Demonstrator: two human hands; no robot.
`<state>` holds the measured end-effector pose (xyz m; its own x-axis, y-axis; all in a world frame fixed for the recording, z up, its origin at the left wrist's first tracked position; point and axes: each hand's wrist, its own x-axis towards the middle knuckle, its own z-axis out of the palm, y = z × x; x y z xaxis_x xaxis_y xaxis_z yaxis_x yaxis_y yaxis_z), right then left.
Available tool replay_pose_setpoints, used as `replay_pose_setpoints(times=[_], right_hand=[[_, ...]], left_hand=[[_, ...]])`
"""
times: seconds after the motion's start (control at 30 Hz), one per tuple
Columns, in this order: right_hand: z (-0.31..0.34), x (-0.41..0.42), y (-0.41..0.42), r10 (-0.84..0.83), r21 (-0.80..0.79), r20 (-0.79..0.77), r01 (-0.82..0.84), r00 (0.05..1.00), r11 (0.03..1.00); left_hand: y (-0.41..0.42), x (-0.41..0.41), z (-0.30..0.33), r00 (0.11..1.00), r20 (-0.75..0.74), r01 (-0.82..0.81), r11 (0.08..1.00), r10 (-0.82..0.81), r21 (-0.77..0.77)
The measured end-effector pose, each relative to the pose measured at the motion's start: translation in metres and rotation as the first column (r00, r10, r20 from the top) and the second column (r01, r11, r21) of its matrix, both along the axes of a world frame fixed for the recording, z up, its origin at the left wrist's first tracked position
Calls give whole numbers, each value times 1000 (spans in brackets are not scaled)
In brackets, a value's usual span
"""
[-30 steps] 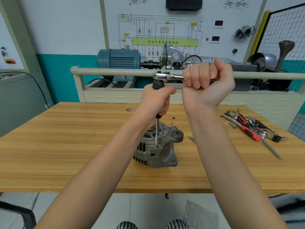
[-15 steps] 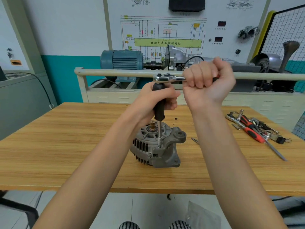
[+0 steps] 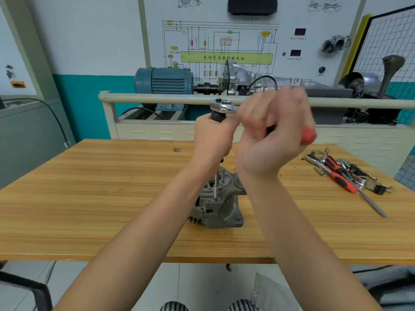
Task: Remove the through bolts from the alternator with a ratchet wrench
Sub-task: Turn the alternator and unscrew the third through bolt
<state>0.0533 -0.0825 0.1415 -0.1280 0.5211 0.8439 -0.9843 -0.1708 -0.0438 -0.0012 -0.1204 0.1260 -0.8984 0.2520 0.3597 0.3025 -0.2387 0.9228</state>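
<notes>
A grey alternator (image 3: 221, 207) stands on the wooden table (image 3: 89, 198), partly hidden by my forearms. A long extension bar with a black grip runs from the socket (image 3: 216, 190), seated on the alternator's housing, up to the chrome ratchet wrench head (image 3: 222, 106). My left hand (image 3: 213, 140) grips the black grip of the extension just under the ratchet head. My right hand (image 3: 269, 135), blurred by motion, holds the ratchet's handle, whose red end (image 3: 308, 135) sticks out to the right of my fist.
A pile of tools (image 3: 350, 176) with red-handled screwdrivers, sockets and a wrench lies on the table at the right. Behind the table a rail (image 3: 157, 98) fronts a blue motor (image 3: 164, 80) and a wiring-diagram panel. A dark chair edge shows at the lower left.
My right hand has swung the ratchet handle toward me and to the right, so its red end now shows. My left hand keeps holding the extension; the camera view has shifted slightly.
</notes>
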Motion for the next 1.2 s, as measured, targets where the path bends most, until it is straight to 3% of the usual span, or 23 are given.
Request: replay_pose_setpoints(times=[0.07,0.13,0.23,0.3,0.37,0.43,0.53,0.63,0.73,0.8,0.87,0.97,1.03,1.1,1.2], right_hand=[[-8,3,-12,-252,103,-55,256,966,961],[-10,3,-13,-273,124,-60,278,960,953],[-2,3,3,47,60,-52,-44,998,997],[6,2,21,294,-67,81,-289,953,955],[11,-3,40,539,-264,186,-486,822,833],[15,-12,55,735,-445,180,-612,654,654],[19,-25,64,832,-590,153,-626,532,509],[21,-24,59,780,-590,174,-571,601,572],[16,-13,44,608,-445,207,-480,766,756],[10,-5,25,387,-254,175,-339,905,906],[3,0,7,66,-88,60,-61,996,994],[-6,2,-7,-240,35,-36,242,970,970],[-4,2,-3,-170,30,-56,172,984,985],[2,2,9,60,-40,-7,-61,998,997],[11,-3,36,429,-234,184,-385,884,893]], left_hand=[[1,1,-2,998,-42,-48,999,47,-22],[-1,0,-4,996,-75,-40,998,37,-41],[-7,-3,-4,990,-71,121,992,-124,-45],[-13,-8,-3,953,-85,288,957,-290,-45],[-18,-13,-2,903,-114,413,910,-415,-38],[-18,-15,-1,872,-119,472,880,-475,-53],[-11,-12,-1,868,-69,484,869,-492,-100],[-5,-13,-1,938,-7,346,937,-347,-56],[0,-11,-1,986,5,170,985,-170,-14],[4,-8,-2,998,-13,55,998,-55,2],[6,-6,-2,998,-60,-28,1000,28,3],[8,-5,-6,990,-131,-58,998,56,-12],[4,-7,-8,992,-125,9,1000,-11,-16],[-3,-11,-7,976,-96,194,981,-196,-24],[-16,-22,-4,866,-64,494,868,-496,-52]])
